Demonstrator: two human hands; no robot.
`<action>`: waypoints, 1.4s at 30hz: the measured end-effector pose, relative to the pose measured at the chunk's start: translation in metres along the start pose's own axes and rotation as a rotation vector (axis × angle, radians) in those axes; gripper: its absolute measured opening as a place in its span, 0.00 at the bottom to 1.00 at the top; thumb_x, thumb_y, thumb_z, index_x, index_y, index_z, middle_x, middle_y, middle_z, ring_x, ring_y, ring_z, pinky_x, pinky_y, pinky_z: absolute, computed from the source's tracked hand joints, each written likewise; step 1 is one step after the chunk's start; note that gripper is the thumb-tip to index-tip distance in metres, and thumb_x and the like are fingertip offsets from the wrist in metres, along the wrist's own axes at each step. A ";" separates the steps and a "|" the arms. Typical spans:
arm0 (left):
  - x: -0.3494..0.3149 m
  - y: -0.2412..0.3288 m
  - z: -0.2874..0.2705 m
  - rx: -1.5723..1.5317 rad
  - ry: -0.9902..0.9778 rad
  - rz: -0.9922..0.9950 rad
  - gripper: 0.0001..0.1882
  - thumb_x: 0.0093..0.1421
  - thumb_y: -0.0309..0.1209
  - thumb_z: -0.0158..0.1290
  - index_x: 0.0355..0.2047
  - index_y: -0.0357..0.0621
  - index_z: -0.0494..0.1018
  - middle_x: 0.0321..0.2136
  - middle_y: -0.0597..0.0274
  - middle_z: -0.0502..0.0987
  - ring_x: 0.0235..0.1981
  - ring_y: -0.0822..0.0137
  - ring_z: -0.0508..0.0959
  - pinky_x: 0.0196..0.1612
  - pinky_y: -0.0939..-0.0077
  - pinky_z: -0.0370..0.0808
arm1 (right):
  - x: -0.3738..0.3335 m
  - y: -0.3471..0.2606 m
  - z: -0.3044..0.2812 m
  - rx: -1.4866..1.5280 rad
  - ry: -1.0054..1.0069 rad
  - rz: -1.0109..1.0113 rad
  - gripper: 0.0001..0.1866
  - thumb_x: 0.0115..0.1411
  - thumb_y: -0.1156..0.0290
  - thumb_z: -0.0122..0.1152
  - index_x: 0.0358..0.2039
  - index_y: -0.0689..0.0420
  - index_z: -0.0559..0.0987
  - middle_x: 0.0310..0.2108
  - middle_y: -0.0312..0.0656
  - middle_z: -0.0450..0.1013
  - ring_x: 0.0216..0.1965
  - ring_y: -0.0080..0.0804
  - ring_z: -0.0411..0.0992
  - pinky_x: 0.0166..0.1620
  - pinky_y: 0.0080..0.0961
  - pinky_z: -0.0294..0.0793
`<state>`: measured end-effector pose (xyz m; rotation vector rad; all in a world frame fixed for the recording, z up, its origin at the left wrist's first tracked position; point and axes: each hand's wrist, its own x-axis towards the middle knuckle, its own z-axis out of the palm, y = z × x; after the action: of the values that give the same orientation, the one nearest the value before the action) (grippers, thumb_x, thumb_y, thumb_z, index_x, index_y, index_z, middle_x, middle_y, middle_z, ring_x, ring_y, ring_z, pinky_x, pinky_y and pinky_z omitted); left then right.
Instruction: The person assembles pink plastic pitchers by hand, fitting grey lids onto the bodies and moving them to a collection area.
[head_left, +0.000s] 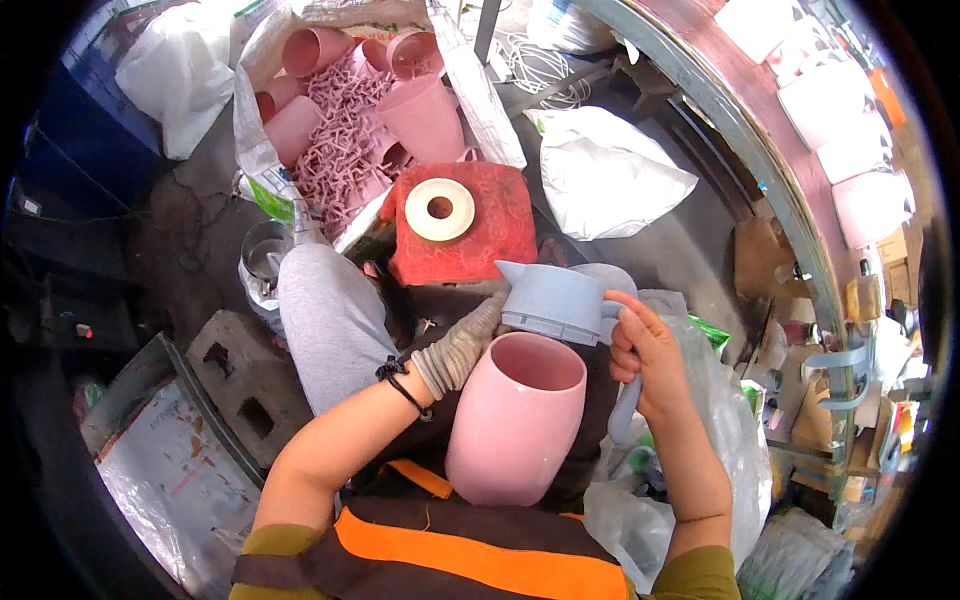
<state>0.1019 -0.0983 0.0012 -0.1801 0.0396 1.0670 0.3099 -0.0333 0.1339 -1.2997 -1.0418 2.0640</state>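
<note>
A blue-grey jug top (550,302) with a pointed spout and a long handle is held above a glossy pink jug body (518,425). My right hand (645,350) is closed around its handle, index finger along the upper part. My left hand (465,345), in a pale knitted glove, grips the top's left side, beside the pink rim; some of its fingers are hidden. The pink body leans in my lap with its open mouth facing up and away. Top and body look separate, though whether they touch is unclear.
Ahead, a red cloth-covered block (490,225) carries a cream ring (440,210). Beyond it, a white sack (480,90) holds pink cups and many small pink pieces. A workbench (745,120) with pink jugs curves along the right. Clear plastic bags (710,400) lie beside my right arm.
</note>
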 end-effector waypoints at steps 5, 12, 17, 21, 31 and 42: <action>-0.007 -0.002 0.012 0.167 0.135 0.044 0.27 0.64 0.51 0.48 0.55 0.45 0.66 0.49 0.56 0.74 0.48 0.64 0.75 0.53 0.67 0.73 | -0.009 -0.002 -0.003 0.056 0.064 -0.029 0.17 0.65 0.65 0.54 0.53 0.54 0.73 0.19 0.25 0.55 0.15 0.12 0.52 0.18 0.12 0.52; -0.010 -0.004 0.013 0.196 0.238 0.087 0.29 0.62 0.55 0.48 0.51 0.45 0.70 0.46 0.58 0.77 0.47 0.63 0.76 0.54 0.65 0.72 | -0.014 0.001 0.006 -0.121 0.102 -0.026 0.16 0.65 0.65 0.54 0.52 0.55 0.74 0.16 0.25 0.55 0.14 0.12 0.53 0.17 0.13 0.53; -0.016 -0.012 0.027 0.220 0.238 0.086 0.29 0.62 0.56 0.47 0.51 0.44 0.71 0.47 0.57 0.77 0.47 0.64 0.76 0.54 0.66 0.72 | -0.016 0.006 0.008 -0.282 0.122 -0.101 0.16 0.65 0.65 0.55 0.51 0.56 0.75 0.15 0.26 0.60 0.13 0.12 0.55 0.16 0.14 0.53; -0.024 -0.011 0.028 0.241 0.214 0.046 0.30 0.63 0.56 0.45 0.52 0.44 0.70 0.48 0.57 0.76 0.49 0.65 0.75 0.56 0.67 0.71 | -0.018 0.011 0.008 -0.356 0.122 -0.154 0.17 0.65 0.64 0.56 0.50 0.57 0.75 0.15 0.26 0.61 0.12 0.12 0.56 0.15 0.14 0.53; -0.043 -0.026 0.040 0.424 0.197 0.118 0.33 0.61 0.52 0.51 0.56 0.38 0.65 0.52 0.58 0.73 0.51 0.68 0.73 0.56 0.73 0.70 | -0.022 0.021 0.002 -0.412 0.114 -0.187 0.16 0.65 0.64 0.55 0.50 0.56 0.76 0.17 0.26 0.62 0.13 0.11 0.56 0.15 0.13 0.52; -0.049 -0.030 0.048 0.567 0.150 0.106 0.34 0.61 0.50 0.54 0.57 0.36 0.63 0.51 0.57 0.72 0.51 0.69 0.72 0.56 0.74 0.68 | -0.028 0.040 0.001 -0.495 0.139 -0.275 0.14 0.65 0.65 0.55 0.49 0.53 0.76 0.20 0.26 0.64 0.15 0.09 0.56 0.18 0.12 0.53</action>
<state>0.1017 -0.1465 0.0579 0.2582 0.4856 1.1066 0.3213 -0.0778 0.1166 -1.4051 -1.6307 1.5417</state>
